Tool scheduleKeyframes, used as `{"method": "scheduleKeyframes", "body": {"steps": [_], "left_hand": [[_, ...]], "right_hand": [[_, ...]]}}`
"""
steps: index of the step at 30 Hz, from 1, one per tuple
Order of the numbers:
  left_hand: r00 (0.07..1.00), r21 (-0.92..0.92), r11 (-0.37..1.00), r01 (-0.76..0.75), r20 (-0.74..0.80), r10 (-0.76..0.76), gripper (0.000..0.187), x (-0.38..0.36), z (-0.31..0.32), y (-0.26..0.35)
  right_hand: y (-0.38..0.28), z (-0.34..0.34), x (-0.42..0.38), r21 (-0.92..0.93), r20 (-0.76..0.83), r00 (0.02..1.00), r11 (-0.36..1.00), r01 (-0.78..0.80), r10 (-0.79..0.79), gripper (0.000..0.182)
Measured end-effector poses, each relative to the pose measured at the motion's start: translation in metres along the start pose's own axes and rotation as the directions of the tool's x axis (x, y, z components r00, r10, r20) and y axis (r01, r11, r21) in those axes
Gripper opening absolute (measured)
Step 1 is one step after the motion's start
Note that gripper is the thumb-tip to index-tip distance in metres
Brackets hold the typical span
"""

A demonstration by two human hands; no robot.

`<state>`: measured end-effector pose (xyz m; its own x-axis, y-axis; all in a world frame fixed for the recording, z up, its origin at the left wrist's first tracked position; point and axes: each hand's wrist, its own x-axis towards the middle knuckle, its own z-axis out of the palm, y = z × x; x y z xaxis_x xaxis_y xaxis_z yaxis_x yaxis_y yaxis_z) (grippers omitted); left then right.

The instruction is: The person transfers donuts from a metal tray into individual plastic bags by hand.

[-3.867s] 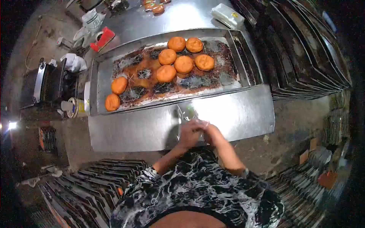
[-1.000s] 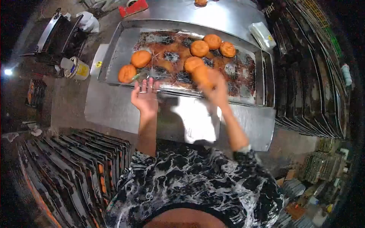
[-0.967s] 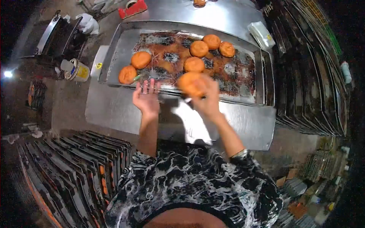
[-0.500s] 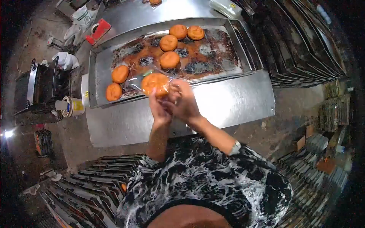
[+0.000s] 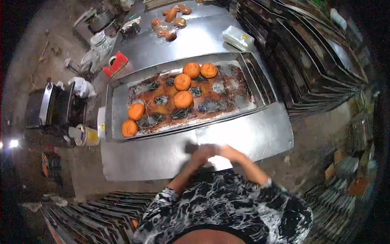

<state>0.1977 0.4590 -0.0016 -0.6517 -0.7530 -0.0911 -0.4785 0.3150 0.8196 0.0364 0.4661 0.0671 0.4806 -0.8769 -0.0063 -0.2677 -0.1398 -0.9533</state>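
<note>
My left hand (image 5: pixel 204 153) and my right hand (image 5: pixel 230 153) are close together over the front strip of the metal table (image 5: pixel 140 160), below the tray. Both are smeared by motion, and their fingers cannot be made out. No bun shows in either of them. Just beyond them, the large metal baking tray (image 5: pixel 254 86) has a browned, stained bottom. Several round orange-brown buns lie in it, among them one bun (image 5: pixel 183 100) near the middle and another bun (image 5: pixel 129 128) at the left front corner.
Wrapped buns (image 5: pixel 170 34) lie scattered at the table's far end. A stack of clear plastic bags (image 5: pixel 238 38) sits behind the tray. To the left are a red tape dispenser (image 5: pixel 116 64) and a bucket (image 5: pixel 90 136). Dark stacked trays (image 5: pixel 308 61) stand at right.
The bun in a clear bag that both hands held over the tray is gone from them. My hands have dropped nearer my body. The view has tilted up, showing the far wrapped buns.
</note>
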Motion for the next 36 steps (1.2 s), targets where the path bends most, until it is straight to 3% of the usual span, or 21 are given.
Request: {"method": "scheduleKeyframes", "body": {"steps": [1,3,5,8,10,13,15,16,17,19,21,22,23,24,25,27,28,29,31,34,36], "left_hand": [[0.996,-0.053,0.998,0.017,-0.082,-0.022,0.024,-0.002,-0.009,0.002],[0.955,-0.449,0.843,0.296,0.117,-0.273,0.030,-0.007,-0.034,0.031],[0.975,-0.608,0.767,0.204,0.057,-0.214,0.030,-0.008,-0.040,0.076],[0.932,-0.557,0.774,0.301,0.000,-0.363,0.023,-0.004,-0.032,0.069],[0.839,-0.443,0.766,0.465,-0.053,-0.541,0.021,0.001,-0.034,0.085],[0.937,-0.426,0.874,0.232,-0.144,-0.319,0.022,0.002,0.001,0.063],[0.939,-0.565,0.818,0.113,-0.209,-0.274,0.018,0.007,-0.023,0.072],[0.878,-0.444,0.895,-0.033,-0.440,-0.186,0.015,0.008,-0.038,0.079],[0.766,-0.290,0.945,-0.149,-0.638,-0.075,0.014,0.009,-0.045,0.083],[0.715,-0.031,0.924,-0.382,-0.643,0.274,0.019,0.004,-0.056,0.088],[0.629,-0.363,0.876,-0.318,-0.772,-0.091,0.038,0.009,-0.047,0.061],[0.624,-0.370,0.873,-0.316,-0.775,-0.103,0.038,0.023,-0.046,0.049],[0.450,-0.515,0.266,-0.815,-0.851,-0.272,0.045,0.043,-0.048,0.038],[0.391,-0.156,-0.442,-0.883,-0.764,-0.512,0.052,0.053,-0.044,0.022],[0.977,-0.699,-0.684,-0.208,-0.115,-0.180,0.046,0.000,-0.082,-0.054],[0.845,-0.958,0.041,-0.284,-0.270,-0.461,0.042,-0.040,-0.141,0.002],[0.757,-0.876,0.001,-0.483,-0.418,-0.502,0.040,-0.045,-0.150,-0.003],[0.642,-0.755,-0.018,-0.655,-0.545,-0.539,0.038,-0.049,-0.161,-0.011],[0.504,-0.731,0.060,-0.680,-0.524,-0.686,0.044,-0.060,-0.186,-0.010],[0.453,-0.713,0.116,-0.692,-0.553,-0.699,0.051,-0.069,-0.201,-0.012],[0.398,-0.625,0.122,-0.771,-0.622,-0.674,0.054,-0.071,-0.211,-0.021]], "right_hand": [[0.019,0.011,-0.032,0.252,0.317,0.915,0.908,-0.334,0.249,0.044],[-0.016,0.020,-0.055,-0.025,0.121,0.922,0.929,-0.368,0.368,0.040],[-0.004,0.029,-0.042,0.074,-0.181,0.966,0.982,-0.176,0.186,0.031],[-0.006,0.022,-0.046,0.152,-0.139,0.974,0.976,-0.159,0.180,0.026],[-0.021,0.025,-0.064,0.282,-0.358,0.798,0.871,-0.403,0.485,0.019],[-0.006,0.041,-0.054,-0.060,-0.578,0.716,0.854,-0.517,0.392,0.014],[-0.010,0.027,-0.025,0.001,-0.558,0.734,0.884,-0.467,0.388,0.017],[0.005,0.019,-0.011,0.509,-0.312,0.790,0.795,-0.329,0.527,0.021],[0.012,0.007,0.004,0.879,-0.030,0.867,0.426,-0.214,0.497,0.026],[0.005,-0.019,0.052,0.985,-0.070,0.947,-0.170,0.016,-0.314,0.048],[-0.075,-0.005,0.092,0.878,-0.445,0.863,0.307,0.368,0.237,0.063],[-0.086,0.009,0.096,0.937,-0.345,0.925,0.114,0.330,0.161,0.064],[-0.090,0.025,0.097,0.962,-0.258,0.964,-0.079,0.263,0.065,0.066],[-0.077,0.046,0.095,0.987,-0.039,0.997,-0.155,0.048,0.062,0.059],[-0.070,0.064,0.095,0.984,0.181,0.969,-0.033,-0.178,0.166,0.054],[-0.063,0.052,0.105,0.672,0.169,0.944,0.668,-0.320,0.282,0.053],[-0.077,0.021,0.123,0.102,0.251,0.944,0.965,-0.244,0.212,0.061],[-0.055,-0.001,0.144,-0.577,0.091,0.968,0.779,0.244,-0.236,0.070],[-0.029,-0.029,0.186,-0.933,-0.054,0.996,0.358,-0.027,-0.065,0.075],[0.036,-0.034,0.208,-0.769,-0.009,0.999,0.640,0.015,-0.034,0.067],[-0.017,-0.004,0.193,0.032,-0.202,0.971,0.992,-0.124,0.128,0.048]]}}
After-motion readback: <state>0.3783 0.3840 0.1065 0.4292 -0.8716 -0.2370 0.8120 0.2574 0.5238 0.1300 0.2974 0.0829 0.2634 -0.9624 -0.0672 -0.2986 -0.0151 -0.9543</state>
